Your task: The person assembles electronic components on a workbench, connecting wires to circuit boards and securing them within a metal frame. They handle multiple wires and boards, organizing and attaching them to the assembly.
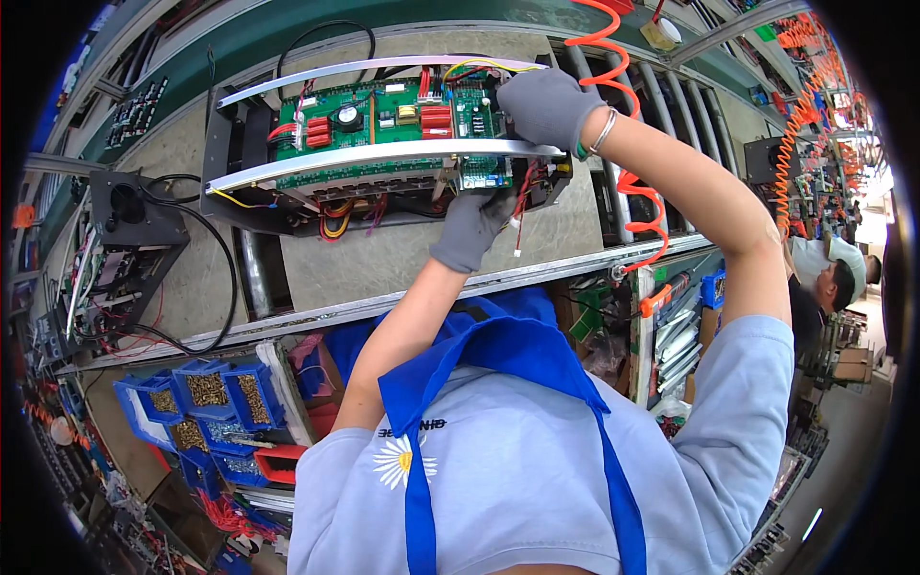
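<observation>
A long metal chassis [388,154] with silver rails lies on the bench, a green circuit board [383,117] inside it. My right hand [549,107], in a grey glove, reaches over its right end with fingers curled down beside the board; what they grip is hidden. Below the front rail, my left hand [471,233], also gloved in grey, has its curled fingers tucked in by the chassis's right end, tips partly hidden. Next to it hang thin red and dark wires [523,196] ending in a small white connector [517,253].
Another opened unit [125,240] with a black cable stands on the left. An orange coiled air hose [628,182] hangs right of the chassis, over metal rollers [685,115]. Blue bins [206,390] of screws sit below the bench edge at left. Other people [836,278] are at far right.
</observation>
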A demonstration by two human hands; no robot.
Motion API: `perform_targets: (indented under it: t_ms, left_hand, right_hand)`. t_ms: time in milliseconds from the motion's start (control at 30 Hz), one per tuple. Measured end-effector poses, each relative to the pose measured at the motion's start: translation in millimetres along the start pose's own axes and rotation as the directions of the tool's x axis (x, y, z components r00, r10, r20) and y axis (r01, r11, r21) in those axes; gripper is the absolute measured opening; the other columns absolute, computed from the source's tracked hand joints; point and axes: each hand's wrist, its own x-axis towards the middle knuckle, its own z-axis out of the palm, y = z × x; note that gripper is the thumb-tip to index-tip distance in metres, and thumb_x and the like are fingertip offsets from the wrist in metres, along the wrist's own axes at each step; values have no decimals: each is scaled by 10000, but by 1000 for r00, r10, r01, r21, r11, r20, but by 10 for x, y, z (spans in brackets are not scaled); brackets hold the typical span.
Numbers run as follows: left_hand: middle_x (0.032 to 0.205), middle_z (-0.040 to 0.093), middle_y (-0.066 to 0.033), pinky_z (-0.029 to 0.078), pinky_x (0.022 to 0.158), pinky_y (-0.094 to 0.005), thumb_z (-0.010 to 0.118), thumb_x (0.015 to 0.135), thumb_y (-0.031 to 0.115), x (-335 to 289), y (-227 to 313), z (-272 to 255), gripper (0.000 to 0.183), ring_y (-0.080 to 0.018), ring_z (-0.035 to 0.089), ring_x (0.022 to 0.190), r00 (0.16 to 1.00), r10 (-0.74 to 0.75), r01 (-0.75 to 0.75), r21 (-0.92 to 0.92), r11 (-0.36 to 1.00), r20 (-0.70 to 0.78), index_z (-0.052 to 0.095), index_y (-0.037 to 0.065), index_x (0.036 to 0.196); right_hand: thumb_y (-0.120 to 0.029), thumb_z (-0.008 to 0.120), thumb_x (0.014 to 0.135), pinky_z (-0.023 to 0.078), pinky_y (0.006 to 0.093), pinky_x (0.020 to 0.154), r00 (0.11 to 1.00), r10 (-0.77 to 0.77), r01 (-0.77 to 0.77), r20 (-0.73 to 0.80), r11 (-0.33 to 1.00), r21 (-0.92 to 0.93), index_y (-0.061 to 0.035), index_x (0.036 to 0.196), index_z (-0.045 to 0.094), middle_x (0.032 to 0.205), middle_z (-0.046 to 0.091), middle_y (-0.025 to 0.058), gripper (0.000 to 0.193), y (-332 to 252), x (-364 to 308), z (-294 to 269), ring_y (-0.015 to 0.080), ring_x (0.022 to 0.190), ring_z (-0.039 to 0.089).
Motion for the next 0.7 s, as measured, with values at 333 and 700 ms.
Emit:
perform_targets:
  t_ms: [333, 700]
  left_hand:
    - [949, 647, -97, 529, 788, -310, 677, 861, 134, -1475, 750, 1127, 214, -199, 650, 872, 869, 336, -360, 930, -73, 363, 663, 36, 1051]
    - [1009, 683, -106, 509, 717, -307, 646, 866, 126, -340, 1376, 2036, 348, -171, 647, 795, 822, 70, -492, 766, -415, 565, 621, 86, 1211]
  right_hand:
    - [-160, 586, 741, 500, 460, 642, 916, 266, -201, -300, 952, 229, -72, 852, 674, 746, 646, 136, 166, -16, -374, 108, 334, 728, 646]
    - [-194, 583, 856, 498, 338, 676, 911, 363, 41, -193, 387, 921, -64, 1011, 699, 816, 673, 139, 233, -46, -672, 121, 255, 724, 647]
